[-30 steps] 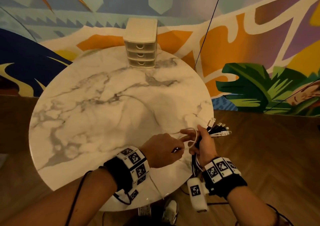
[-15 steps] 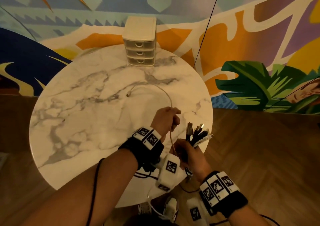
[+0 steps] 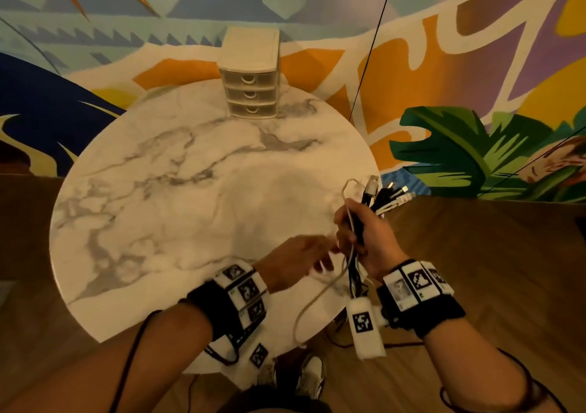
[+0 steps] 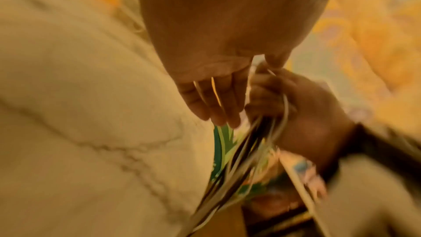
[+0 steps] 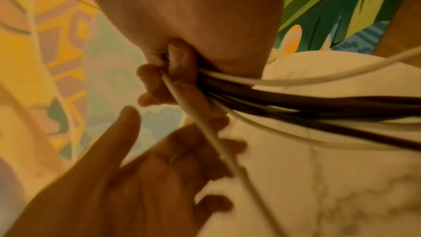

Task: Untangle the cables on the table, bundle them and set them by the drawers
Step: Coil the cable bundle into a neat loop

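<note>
- Since half a second ago, your left hand (image 3: 296, 262) has dropped from mid-table to beside your right, and the white cable (image 3: 320, 292) has left the table (image 3: 158, 209).
- Your left hand's fingers are spread and loose, gripping nothing.
- Your right hand (image 3: 364, 238) is clamped on the cables (image 3: 385, 195), plugs fanned upward, white cable trailing below.
- You're gathering; next, fold that loose tail into the bundle.
- The marble table stands against a mural; the drawers (image 3: 250, 73) sit at its far edge, well apart.
</note>
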